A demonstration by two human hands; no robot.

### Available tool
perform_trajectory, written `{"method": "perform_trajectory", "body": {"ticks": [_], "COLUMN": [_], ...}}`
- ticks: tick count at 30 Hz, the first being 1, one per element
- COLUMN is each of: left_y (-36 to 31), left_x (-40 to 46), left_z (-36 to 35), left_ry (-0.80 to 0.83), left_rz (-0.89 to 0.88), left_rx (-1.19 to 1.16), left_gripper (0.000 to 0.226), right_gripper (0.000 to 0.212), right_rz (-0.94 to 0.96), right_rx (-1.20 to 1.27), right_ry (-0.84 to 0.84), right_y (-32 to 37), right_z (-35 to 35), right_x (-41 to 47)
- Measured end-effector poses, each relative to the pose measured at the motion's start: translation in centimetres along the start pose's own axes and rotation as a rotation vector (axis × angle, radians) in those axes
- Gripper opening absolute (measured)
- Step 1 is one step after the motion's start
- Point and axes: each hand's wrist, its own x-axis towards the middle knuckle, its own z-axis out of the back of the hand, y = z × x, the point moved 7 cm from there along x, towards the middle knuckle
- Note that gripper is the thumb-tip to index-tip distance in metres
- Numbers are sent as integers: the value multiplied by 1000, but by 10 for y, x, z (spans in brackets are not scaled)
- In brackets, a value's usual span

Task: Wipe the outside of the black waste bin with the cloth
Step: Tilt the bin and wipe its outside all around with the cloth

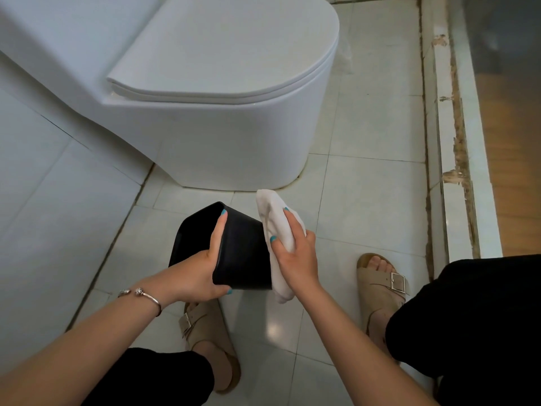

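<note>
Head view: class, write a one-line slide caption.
Left hand grips tilted black plastic waste bin; right hand presses white cloth to its side.

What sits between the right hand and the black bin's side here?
In the head view, the white cloth lies between the right hand and the black waste bin; the hand presses it against the bin's outer wall.

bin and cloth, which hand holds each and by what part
The left hand grips the bin by its rim. The right hand holds the cloth around its middle, against the bin's side.
</note>
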Motion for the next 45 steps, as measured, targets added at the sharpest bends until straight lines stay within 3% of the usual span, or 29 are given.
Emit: {"method": "perform_trajectory", "body": {"ticks": [10, 16, 20, 23, 24, 31, 37, 45], "left_y": [-3, 8, -8, -13, -8, 18, 10, 0], "left_x": [17, 2, 4, 6, 6, -9, -14, -12], "left_z": [-14, -7, -10, -13, -14, -4, 7, -12], "left_ry": [7, -35, -35, 12, 6, -95, -252, -402], "left_rz": [-137, -36, -118, -103, -87, 45, 43, 50], "left_rx": [-169, -234, -315, -342, -346, -325, -341, -460], "left_gripper": [137, 137, 134, 115, 119, 134, 134, 125], "right_gripper": [64, 65, 65, 64, 65, 65, 67, 67], "right_rz": [173, -37, 106, 257, 258, -26, 120, 180], "right_rx": [-192, -215, -201, -196, -216, -333, -362, -308], "right_ry": [-31, -54, -36, -23, -26, -66, -4, -18], "right_y": [55, 26, 62, 78, 75, 19, 40, 39], "right_z": [-25, -21, -38, -44, -42, -25, -37, -30], "right_x": [-13, 5, -9, -20, -19, 9, -2, -8]}}
